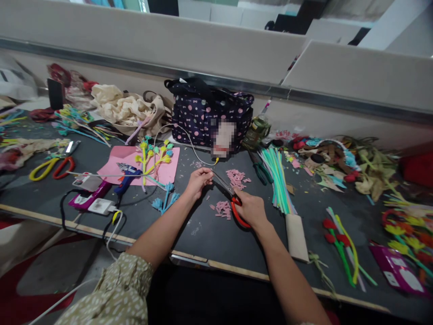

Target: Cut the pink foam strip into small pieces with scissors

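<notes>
My right hand (249, 208) grips a pair of scissors (236, 201) by the orange-red handles, the blades pointing up and left. Close to the blade tips, my left hand (200, 181) is pinched closed; whatever lies between its fingers is too small to make out. Short pink cut pieces (237, 178) lie in a pile beyond the scissors. A second pile of pink pieces (222, 209) rests on the dark table (203, 239), just left of the scissor handles.
Behind stands a dark patterned bag (199, 115) with a cabled phone (223, 137). Green-handled pliers (260, 168) and a bundle of pipe cleaners (275, 180) lie right. Left are a pink sheet (115, 158), a blue glue gun (126, 180), a power strip (89, 198) and yellow-red scissors (61, 164).
</notes>
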Motion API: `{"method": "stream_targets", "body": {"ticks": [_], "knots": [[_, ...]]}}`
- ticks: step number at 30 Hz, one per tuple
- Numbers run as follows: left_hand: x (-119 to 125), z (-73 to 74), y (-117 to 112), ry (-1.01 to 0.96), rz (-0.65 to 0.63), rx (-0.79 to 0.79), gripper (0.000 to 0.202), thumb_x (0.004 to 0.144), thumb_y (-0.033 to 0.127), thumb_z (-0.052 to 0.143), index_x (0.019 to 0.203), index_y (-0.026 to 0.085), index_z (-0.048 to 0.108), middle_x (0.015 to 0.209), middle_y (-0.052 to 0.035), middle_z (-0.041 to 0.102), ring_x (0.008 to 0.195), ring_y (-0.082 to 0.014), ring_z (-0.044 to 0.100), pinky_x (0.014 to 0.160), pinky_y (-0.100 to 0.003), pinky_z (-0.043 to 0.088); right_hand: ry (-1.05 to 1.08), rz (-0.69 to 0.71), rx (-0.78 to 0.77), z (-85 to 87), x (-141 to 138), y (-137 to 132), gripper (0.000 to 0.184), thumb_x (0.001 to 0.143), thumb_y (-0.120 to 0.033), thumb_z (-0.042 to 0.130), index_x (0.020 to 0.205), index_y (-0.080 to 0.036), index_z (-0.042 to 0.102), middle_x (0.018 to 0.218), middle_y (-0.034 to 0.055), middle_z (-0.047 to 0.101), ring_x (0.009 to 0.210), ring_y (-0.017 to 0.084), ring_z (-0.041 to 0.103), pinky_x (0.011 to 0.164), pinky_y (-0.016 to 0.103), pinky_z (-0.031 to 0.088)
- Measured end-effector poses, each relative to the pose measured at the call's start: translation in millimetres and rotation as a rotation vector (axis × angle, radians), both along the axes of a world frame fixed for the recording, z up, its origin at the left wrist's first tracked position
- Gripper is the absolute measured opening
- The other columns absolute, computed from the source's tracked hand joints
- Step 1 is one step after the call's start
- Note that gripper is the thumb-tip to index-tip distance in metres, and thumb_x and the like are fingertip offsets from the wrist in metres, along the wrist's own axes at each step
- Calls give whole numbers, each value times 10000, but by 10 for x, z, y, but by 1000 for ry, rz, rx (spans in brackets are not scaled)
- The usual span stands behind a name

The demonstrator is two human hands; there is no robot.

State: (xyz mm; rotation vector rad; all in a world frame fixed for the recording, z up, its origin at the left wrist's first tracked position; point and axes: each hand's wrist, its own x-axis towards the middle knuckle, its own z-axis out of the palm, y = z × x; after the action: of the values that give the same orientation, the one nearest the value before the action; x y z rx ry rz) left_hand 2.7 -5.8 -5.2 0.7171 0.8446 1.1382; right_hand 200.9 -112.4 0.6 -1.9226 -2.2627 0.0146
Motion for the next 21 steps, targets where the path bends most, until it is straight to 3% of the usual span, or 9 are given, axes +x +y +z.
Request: {"method": "stream_targets", "body": {"ticks": [21], "knots": [[-22, 31, -4, -4, -42, 3, 383, 497, 244, 866, 760, 134, 611, 644, 16, 609, 500, -61, 519, 513, -202, 472, 4, 6, -26, 54, -18, -7, 362, 865, -335, 508, 1193, -233, 622, 990, 55, 742, 842, 192, 676, 639, 251, 377]]}}
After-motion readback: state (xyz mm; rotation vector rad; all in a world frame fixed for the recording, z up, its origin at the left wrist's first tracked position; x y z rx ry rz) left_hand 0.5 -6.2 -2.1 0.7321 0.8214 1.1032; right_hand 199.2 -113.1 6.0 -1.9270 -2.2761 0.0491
